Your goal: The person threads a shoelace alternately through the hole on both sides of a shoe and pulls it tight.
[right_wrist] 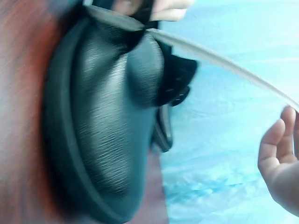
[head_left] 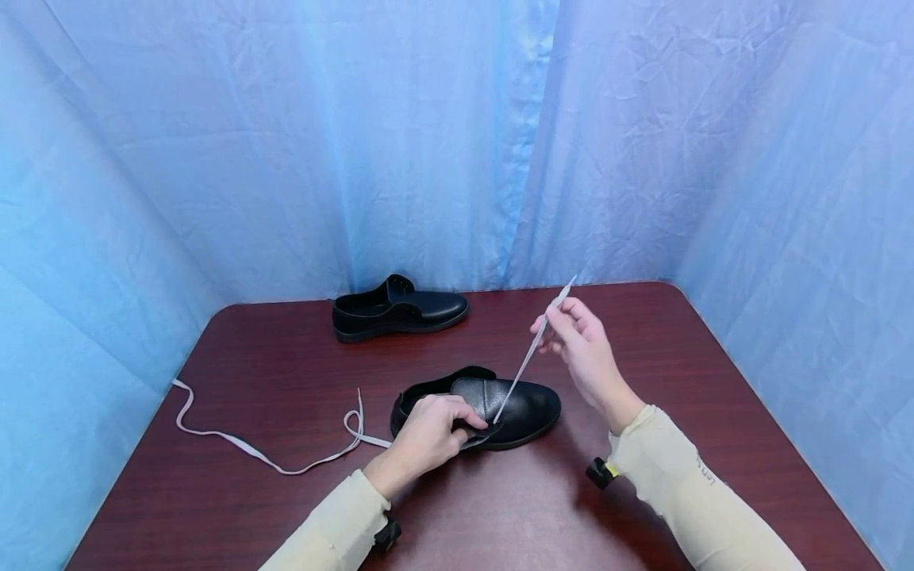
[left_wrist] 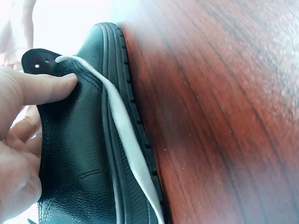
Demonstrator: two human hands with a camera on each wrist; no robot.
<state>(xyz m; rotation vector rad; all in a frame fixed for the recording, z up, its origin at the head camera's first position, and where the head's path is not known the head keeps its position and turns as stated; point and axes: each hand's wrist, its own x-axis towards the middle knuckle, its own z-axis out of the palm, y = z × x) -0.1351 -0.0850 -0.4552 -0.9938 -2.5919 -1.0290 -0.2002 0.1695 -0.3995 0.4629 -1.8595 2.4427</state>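
The near shoe point(head_left: 531, 408) lies across the table point(head_left: 271, 357) in front of you, its long axis running left to right with the toe to your right, and what matters is the line of the white lace point(head_left: 529, 357): it rises taut from the shoe's near flap point(left_wrist: 30, 60), slanting up, right and away from you. Your left hand point(head_left: 432, 432) is the nearer one, resting at the shoe and pinching that flap; your right hand point(head_left: 581, 345) is up in the air beyond the toe side, pinching the lace close to its end, with the tip sticking out past the fingers. The two hands are well apart, joined only by that stretch. The rest of the lace trails left over the table, with a loop near the heel. From the head alone you can't see the flap's outer face; the left wrist view shows the lace entering a hole there after running along the sole point(left_wrist: 117, 70), and more holes point(left_wrist: 37, 66) nearer the flap's edge. The right wrist view, though blurred, shows the lace leaving the flap's other side. The far shoe point(head_left: 435, 305) sits behind, untouched.
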